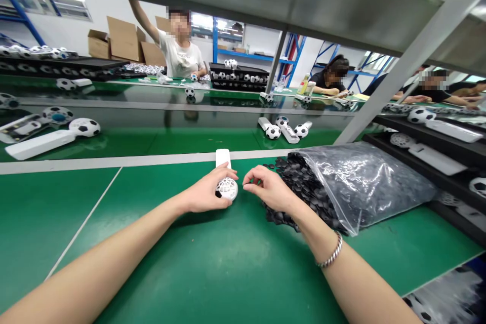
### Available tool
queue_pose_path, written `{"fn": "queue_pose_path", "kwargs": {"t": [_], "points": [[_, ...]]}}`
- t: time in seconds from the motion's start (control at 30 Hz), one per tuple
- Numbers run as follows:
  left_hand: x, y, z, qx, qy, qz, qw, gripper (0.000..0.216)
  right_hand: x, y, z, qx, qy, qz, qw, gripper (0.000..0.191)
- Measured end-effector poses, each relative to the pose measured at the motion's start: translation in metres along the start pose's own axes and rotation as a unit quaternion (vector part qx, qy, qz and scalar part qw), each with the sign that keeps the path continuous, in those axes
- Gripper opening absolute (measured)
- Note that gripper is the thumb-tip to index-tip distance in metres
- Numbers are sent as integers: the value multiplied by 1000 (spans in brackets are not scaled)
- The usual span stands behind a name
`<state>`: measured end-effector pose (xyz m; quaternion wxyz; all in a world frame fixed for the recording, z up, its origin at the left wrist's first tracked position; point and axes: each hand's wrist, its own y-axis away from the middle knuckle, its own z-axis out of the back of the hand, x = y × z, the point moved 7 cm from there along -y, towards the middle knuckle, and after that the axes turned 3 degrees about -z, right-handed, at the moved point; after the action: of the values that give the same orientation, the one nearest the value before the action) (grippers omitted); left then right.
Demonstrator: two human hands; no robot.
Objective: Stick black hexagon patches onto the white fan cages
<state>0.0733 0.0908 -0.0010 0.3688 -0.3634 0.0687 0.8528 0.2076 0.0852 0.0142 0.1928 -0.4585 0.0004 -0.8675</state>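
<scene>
A white device with a handle and a round soccer-ball head (228,189) lies on the green work surface, its handle pointing away from me. My left hand (207,190) is closed around the head from the left, thumb at the near side and fingers over the far side. Most of the head shows an open white lattice, with a black patch at its lower left. Just right of it, my right hand (268,187) is held in a pinch; what sits between the fingertips is too small to make out. Small black pieces (299,182) spill from a clear plastic bag (372,182) beside that hand.
Several finished-looking soccer-ball devices (273,132) lie on the green belt (182,136) beyond a pale rail. Black trays (448,154) with more devices stand at the right, next to a slanted metal post (395,55). Across the belt, a person (182,55) raises an arm.
</scene>
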Motion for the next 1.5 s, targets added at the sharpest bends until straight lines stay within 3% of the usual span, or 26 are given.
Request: {"fn": "queue_pose_path", "kwargs": {"t": [0.23, 0.4, 0.57, 0.77, 0.93, 1.23, 1.4, 1.5], "points": [[-4, -1, -1, -1, 4, -16, 1000, 44, 1, 4, -20, 77, -199, -60, 975, 9], [-7, -1, 0, -3, -1, -20, 1000, 45, 3, 4, -20, 74, -156, -42, 984, 9], [-6, 0, -1, 0, 4, -18, 1000, 47, 12, 2, 0, -42, -54, 29, 997, 5], [-3, 0, -2, 4, 12, -14, 1000, 45, -2, 1, -26, 70, -210, -84, 972, 7], [-2, -1, -2, -1, 15, -4, 1000, 41, -9, 3, -31, 57, -235, -128, 962, 7], [-2, -1, -2, -15, 19, -13, 1000, 40, -5, 4, -32, 62, -268, -124, 953, 8], [-1, -1, -1, -30, 18, -14, 999, 37, -2, 5, -31, 37, -159, -78, 984, 4], [0, -1, -1, -33, 22, -17, 999, 40, 7, 7, -25, 41, -74, -25, 996, 12]]}}
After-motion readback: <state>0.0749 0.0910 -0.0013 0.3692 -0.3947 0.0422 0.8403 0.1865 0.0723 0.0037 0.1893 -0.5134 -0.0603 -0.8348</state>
